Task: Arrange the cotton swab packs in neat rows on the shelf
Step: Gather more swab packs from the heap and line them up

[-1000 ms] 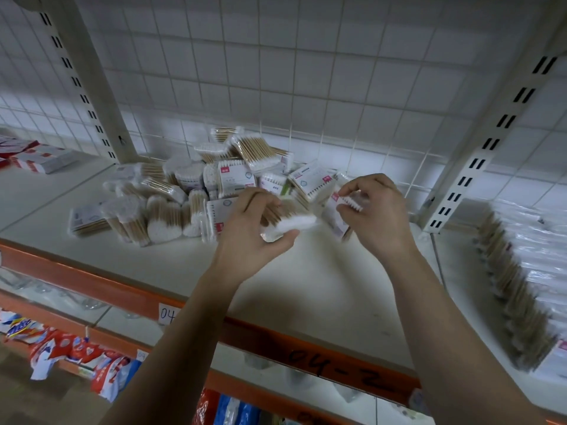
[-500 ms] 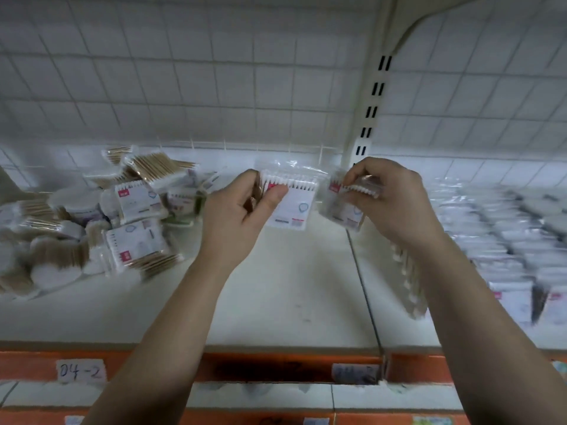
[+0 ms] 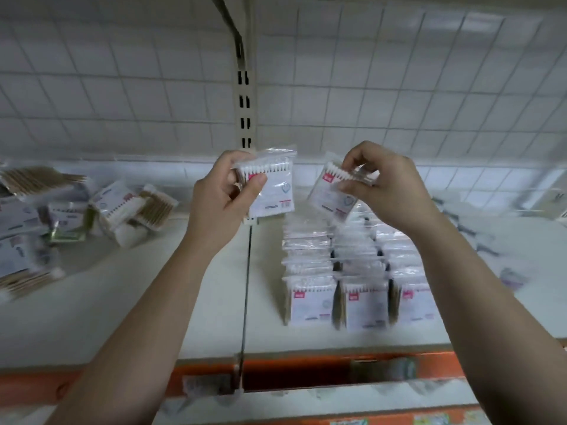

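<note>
My left hand (image 3: 221, 194) holds a cotton swab pack (image 3: 273, 188) upright by its upper left corner, thumb on the front. My right hand (image 3: 386, 185) pinches a second, tilted pack (image 3: 333, 191) at its top edge. Both packs hang above the white shelf (image 3: 199, 302). Below my right hand, three neat rows of upright packs (image 3: 359, 271) run from the front towards the back wall. A loose pile of packs (image 3: 76, 216) lies on the left part of the shelf.
A slotted upright post (image 3: 244, 102) stands against the tiled back wall between the two shelf bays. The shelf's orange front rail (image 3: 291, 372) carries label holders. Blurred items (image 3: 478, 231) lie on the shelf at the right.
The view has swung right, so the loose pile now sits far left and the neat rows lie under my right hand. Both hands carried their packs along to the right.
</note>
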A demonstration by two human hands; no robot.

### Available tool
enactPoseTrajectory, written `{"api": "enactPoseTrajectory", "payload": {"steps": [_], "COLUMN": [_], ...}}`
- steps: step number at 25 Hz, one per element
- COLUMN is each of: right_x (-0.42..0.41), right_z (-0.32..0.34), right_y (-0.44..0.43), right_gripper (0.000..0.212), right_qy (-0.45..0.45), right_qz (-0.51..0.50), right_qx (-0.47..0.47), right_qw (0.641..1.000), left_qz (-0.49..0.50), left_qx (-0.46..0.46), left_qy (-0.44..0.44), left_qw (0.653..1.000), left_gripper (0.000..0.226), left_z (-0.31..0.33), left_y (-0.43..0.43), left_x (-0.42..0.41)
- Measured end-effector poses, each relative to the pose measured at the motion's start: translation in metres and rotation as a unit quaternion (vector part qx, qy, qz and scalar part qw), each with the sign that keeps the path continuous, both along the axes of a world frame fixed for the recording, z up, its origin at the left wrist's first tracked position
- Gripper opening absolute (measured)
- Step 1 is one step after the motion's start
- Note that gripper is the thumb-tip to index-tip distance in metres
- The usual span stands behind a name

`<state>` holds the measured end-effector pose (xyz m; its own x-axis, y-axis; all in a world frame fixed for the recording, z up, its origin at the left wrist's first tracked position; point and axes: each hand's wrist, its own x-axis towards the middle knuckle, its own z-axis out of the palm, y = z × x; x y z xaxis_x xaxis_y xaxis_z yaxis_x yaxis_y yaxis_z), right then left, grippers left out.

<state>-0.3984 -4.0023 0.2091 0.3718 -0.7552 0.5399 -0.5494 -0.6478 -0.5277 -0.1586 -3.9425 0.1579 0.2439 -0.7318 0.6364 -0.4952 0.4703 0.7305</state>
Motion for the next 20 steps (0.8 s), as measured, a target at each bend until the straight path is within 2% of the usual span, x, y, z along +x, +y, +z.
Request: {"api": "enactPoseTrajectory", "payload": {"steps": [5, 8, 12, 16, 20], "right_x": [-0.003, 0.015, 0.052, 0.082, 0.097], "right_z": [0.0, -0.006, -0.017, -0.034, -0.047], "right_y": [-0.025, -0.039, -0.062, -0.087, -0.099], "right_gripper": [0.023, 0.019, 0.017, 0.017, 0.019], "right_qy": [0.003, -0.023, -0.013, 0.042, 0.121], "right_qz": [0.039, 0.076, 0.12, 0.115, 0.116], "right_qx": [-0.007, -0.011, -0.027, -0.053, -0.026], "right_qw": [0.999, 0.997, 0.992, 0.991, 0.986], "left_qz": [0.051, 0.086, 0.127, 0.122, 0.116], "left_qx": [0.008, -0.002, 0.01, 0.023, 0.05], "left_qy": [-0.019, -0.005, 0.002, 0.014, 0.027], "left_qw": [0.998, 0.996, 0.992, 0.992, 0.992], "left_gripper": [0.015, 0.017, 0.026, 0.03, 0.027], "left_z": [-0.007, -0.014, -0.032, -0.043, -0.055], "left_y": [-0.008, -0.005, 0.001, 0.007, 0.005], "left_x": [-0.012, -0.007, 0.013, 0.03, 0.042]}}
